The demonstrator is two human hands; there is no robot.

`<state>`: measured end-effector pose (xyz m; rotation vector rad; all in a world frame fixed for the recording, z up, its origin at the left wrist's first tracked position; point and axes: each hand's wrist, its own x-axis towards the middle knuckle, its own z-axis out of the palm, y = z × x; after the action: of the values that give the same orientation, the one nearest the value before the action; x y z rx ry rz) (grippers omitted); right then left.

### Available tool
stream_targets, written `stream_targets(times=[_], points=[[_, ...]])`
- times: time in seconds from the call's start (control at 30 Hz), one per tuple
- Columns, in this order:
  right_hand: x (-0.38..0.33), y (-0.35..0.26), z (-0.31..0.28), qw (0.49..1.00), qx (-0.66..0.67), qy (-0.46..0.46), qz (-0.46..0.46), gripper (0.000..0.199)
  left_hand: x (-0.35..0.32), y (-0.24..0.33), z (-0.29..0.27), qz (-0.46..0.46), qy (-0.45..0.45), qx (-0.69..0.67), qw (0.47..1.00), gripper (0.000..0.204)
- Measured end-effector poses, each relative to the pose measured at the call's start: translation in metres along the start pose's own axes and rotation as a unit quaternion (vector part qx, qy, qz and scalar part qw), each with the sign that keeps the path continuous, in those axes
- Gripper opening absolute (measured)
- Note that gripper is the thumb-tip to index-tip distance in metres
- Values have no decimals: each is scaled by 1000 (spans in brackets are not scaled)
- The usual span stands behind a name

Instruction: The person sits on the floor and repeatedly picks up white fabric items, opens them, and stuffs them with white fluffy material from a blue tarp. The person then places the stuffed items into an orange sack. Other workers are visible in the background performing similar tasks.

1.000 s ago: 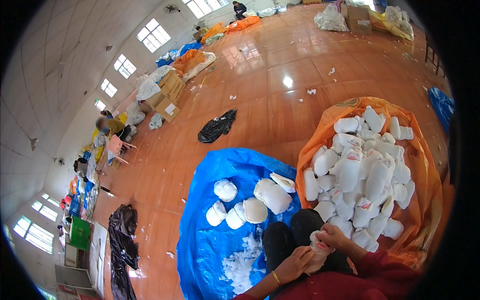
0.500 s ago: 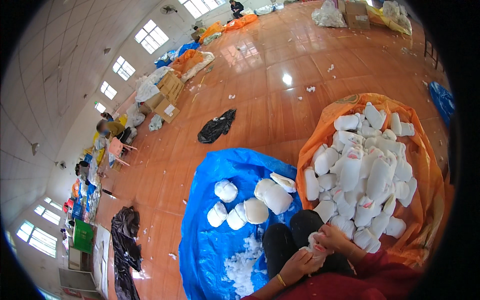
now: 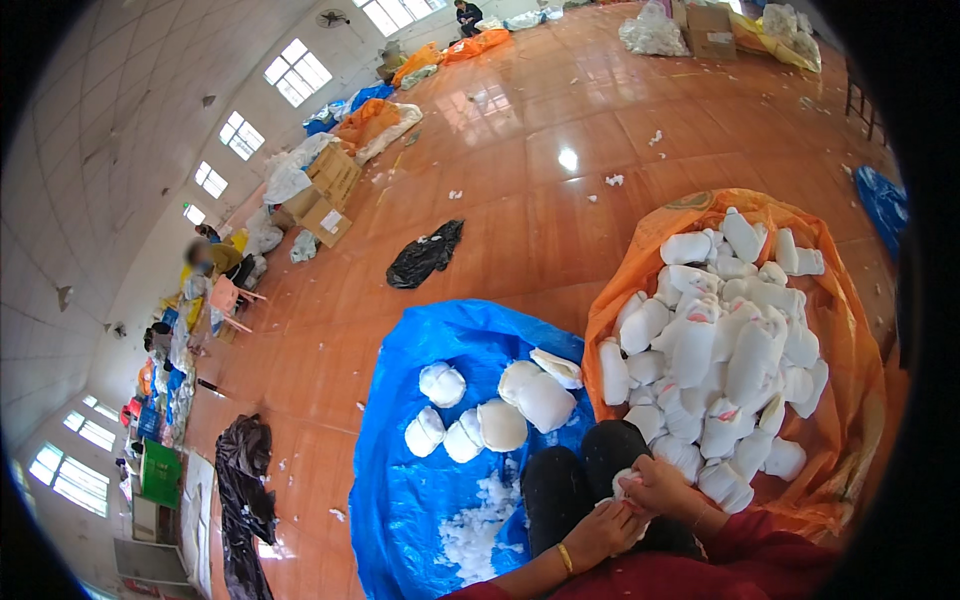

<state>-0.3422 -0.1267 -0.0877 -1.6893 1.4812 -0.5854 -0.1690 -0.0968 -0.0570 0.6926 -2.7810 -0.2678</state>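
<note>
Above my lap, both hands grip a small white and pinkish stuffed fabric piece. My left hand pinches its lower end, with a yellow bracelet round the wrist. My right hand is closed on its upper right side, the thumb pressing in. Fingers cover most of the piece. On my right, an orange sack, opened wide, bears a heap of white stuffed pieces, some with pink patches. To the left lies a blue sheet with several larger white bundles and loose white stuffing.
Black plastic lies on the tiled floor ahead, and a dark crumpled bag at the left. Cardboard boxes and sacks line the far wall. A person sits by a pink chair; another sits farther back.
My right hand has turned and come down closer to my left, covering more of the stuffed piece. The view has shifted slightly.
</note>
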Motion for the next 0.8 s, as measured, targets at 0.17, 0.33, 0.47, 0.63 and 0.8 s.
stream_targets(times=[0.17,0.33,0.47,0.63,0.8], points=[[-4,11,0,986,106,13,125,42,-6,3,-1,-7,33,-43,999,30],[2,33,0,988,96,-1,120,42,12,4,-17,-18,40,-160,986,33],[0,15,-5,991,93,11,92,40,18,8,-14,-35,-99,-89,990,32],[-5,23,1,991,83,37,97,40,15,15,-7,-21,-33,-92,995,32],[5,28,5,981,116,-32,154,37,-4,5,8,23,-15,-77,997,34]])
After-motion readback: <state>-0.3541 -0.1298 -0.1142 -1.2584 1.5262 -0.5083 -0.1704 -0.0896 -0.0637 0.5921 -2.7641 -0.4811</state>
